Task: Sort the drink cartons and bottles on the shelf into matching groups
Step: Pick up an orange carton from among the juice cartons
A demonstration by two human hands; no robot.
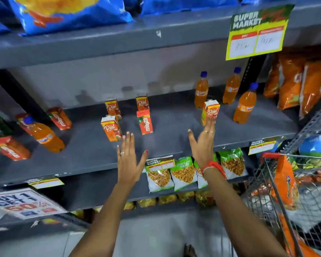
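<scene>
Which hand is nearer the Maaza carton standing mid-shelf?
Left. The left hand is open just below the Maaza carton, slightly to its left; the right hand is further off to its right, fingertips at a Real carton.

**Orange and red on a grey shelf**

The flat grey metal shelf [93,153] carries orange plastic bottles with blue caps [201,90] and orange-red cardboard cartons with white tops [210,112]. Above lie glossy blue snack bags with yellow print [67,13]. A yellow-and-green paper price sign [258,32] hangs nearby.
</scene>
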